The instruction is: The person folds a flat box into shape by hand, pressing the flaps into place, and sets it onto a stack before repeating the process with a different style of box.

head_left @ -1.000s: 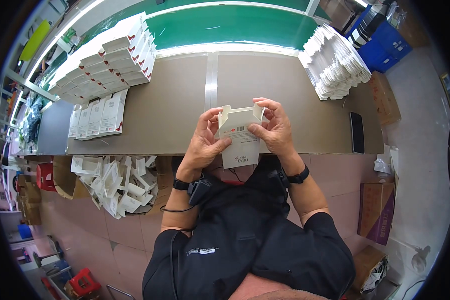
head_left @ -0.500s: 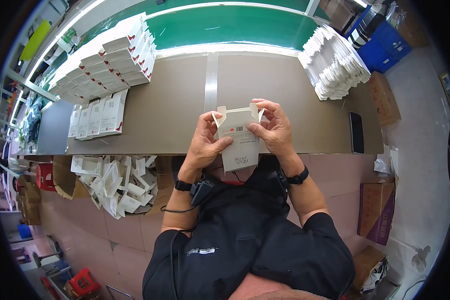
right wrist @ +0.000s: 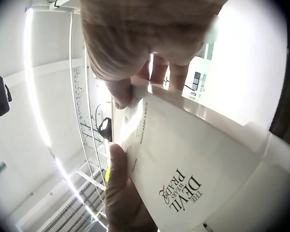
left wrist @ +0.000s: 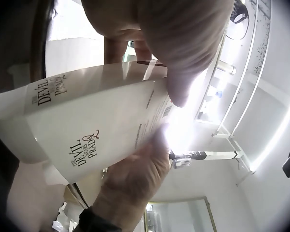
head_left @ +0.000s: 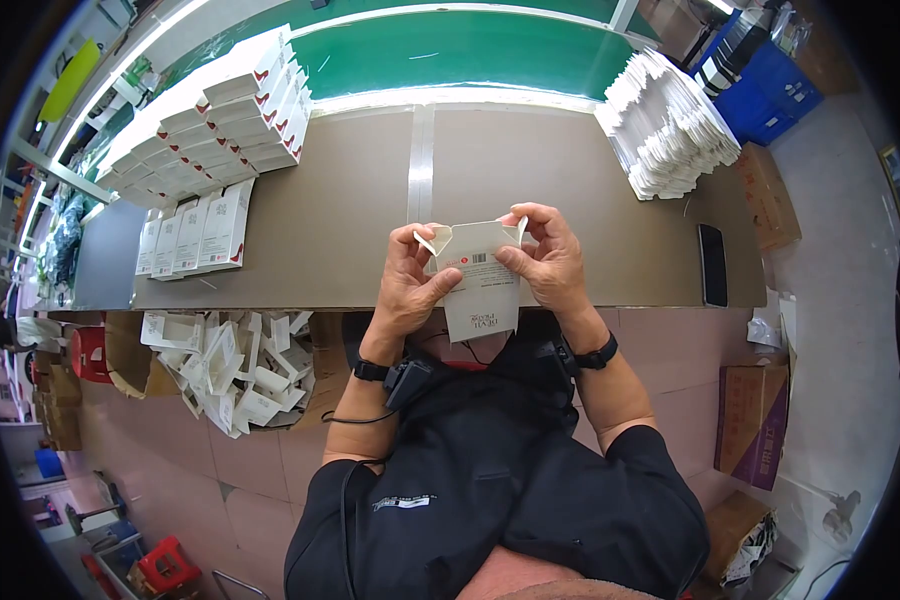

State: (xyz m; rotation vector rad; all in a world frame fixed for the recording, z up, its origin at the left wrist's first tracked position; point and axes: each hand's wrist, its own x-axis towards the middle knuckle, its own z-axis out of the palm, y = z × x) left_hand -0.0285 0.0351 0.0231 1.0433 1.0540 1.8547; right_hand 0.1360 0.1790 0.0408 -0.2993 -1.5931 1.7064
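Both hands hold a white printed carton (head_left: 482, 290) above the table's front edge in the head view. The left hand (head_left: 407, 282) grips its left side, thumb on the printed face and fingers at a folded-in corner flap. On the other side the right hand (head_left: 550, 262) pinches the upper right corner, with its thumb on the face. Black and red lettering shows on the carton (left wrist: 96, 130) in the left wrist view, and also on the carton (right wrist: 183, 159) in the right wrist view. The carton's far side is hidden.
Stacked white boxes (head_left: 255, 110) stand at the table's left, several more (head_left: 225, 228) before them. Flat white cartons (head_left: 670, 130) are piled at the right, near a phone (head_left: 713, 265). Below the table's left edge, a cardboard box holds loose white cartons (head_left: 225, 370).
The flaps at the carton's top corners have folded inward, and the top edge between them looks flatter. The left fingers have shifted slightly at their corner; the right hand stays nearly in place.
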